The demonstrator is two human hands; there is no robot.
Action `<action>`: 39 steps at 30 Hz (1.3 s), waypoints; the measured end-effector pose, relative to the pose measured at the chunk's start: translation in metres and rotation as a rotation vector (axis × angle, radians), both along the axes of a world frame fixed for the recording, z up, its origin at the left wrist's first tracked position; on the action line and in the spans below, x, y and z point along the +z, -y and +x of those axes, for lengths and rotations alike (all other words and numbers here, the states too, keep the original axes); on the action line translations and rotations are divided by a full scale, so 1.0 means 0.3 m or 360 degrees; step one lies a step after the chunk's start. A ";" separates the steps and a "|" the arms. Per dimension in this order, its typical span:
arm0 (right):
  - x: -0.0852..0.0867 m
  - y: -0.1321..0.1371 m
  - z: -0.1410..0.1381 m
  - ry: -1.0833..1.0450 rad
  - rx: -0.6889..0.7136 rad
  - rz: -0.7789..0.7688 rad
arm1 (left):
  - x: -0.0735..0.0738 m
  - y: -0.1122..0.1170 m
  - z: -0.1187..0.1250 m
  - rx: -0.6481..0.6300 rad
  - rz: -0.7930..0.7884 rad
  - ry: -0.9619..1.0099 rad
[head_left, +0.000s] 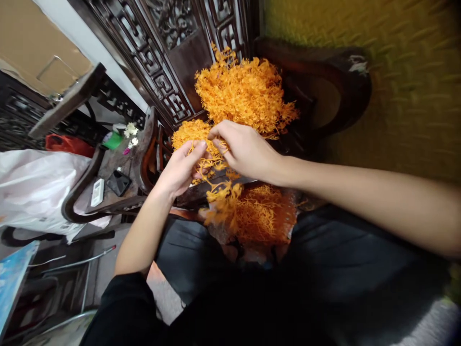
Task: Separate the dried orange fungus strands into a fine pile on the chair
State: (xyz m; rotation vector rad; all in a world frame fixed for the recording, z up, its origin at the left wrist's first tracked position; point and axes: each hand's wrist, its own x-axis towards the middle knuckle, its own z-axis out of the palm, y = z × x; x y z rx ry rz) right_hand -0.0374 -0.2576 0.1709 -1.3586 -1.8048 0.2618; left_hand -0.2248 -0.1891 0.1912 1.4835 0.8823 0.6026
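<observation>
Lap pile [262, 214] orange; left hand [182, 168], right hand [245, 151] pinch orange sprig [216, 166].

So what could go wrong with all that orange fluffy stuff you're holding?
Both hands pinch one thin orange sprig, the left hand from below and the right hand from above, so a hard tug might snap its fine branches. Loose sprigs on the lap hang near the knees and could slide to the floor. The big orange pile sits heaped on the dark chair and might topple if bumped.
</observation>
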 end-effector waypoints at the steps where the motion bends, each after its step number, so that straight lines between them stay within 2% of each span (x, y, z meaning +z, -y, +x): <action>1: 0.001 0.000 -0.002 0.0010 0.0030 -0.0004 | 0.001 0.002 -0.001 -0.0062 -0.0012 -0.0043; 7: 0.020 0.010 -0.001 -0.0014 0.0090 -0.0079 | -0.008 0.001 -0.026 -0.0280 0.0343 -0.0334; 9: 0.027 0.015 0.001 -0.0009 0.0066 -0.0090 | -0.002 0.003 -0.028 -0.0261 0.0465 -0.0372; 12: 0.036 0.016 0.013 -0.0044 -0.0014 -0.0021 | 0.026 0.008 -0.025 -0.0116 0.0598 -0.0373; 15: 0.048 -0.003 0.063 -0.0097 -0.0120 0.0114 | 0.053 -0.004 -0.036 -0.0070 0.0505 -0.0299; 18: 0.053 -0.037 0.155 -0.0256 -0.0478 0.0288 | 0.060 -0.030 -0.069 -0.0018 0.0376 -0.0232; 19: 0.050 -0.047 0.182 -0.0326 -0.0604 0.0308 | 0.058 -0.037 -0.079 0.0021 0.0359 -0.0207; 20: 0.045 -0.055 0.203 -0.0331 -0.0622 0.0241 | 0.055 -0.042 -0.086 0.0054 0.0352 -0.0180; 22: 0.033 -0.061 0.210 -0.0293 -0.0437 -0.0009 | 0.048 -0.040 -0.086 0.0056 0.0358 -0.0150; 24: 0.026 -0.055 0.177 -0.0248 -0.0119 -0.0204 | 0.042 -0.029 -0.072 0.0015 0.0389 -0.0150; 27: 0.035 -0.036 0.102 -0.0271 0.0164 -0.0201 | 0.036 -0.011 -0.048 0.0021 0.0439 -0.0128; 33: 0.048 -0.021 0.052 -0.0147 0.0270 -0.0182 | 0.028 -0.003 -0.040 0.0051 0.0341 0.0021; 39: 0.052 -0.016 0.062 0.0021 0.0203 -0.0082 | 0.028 0.008 -0.044 -0.0009 0.0335 -0.0278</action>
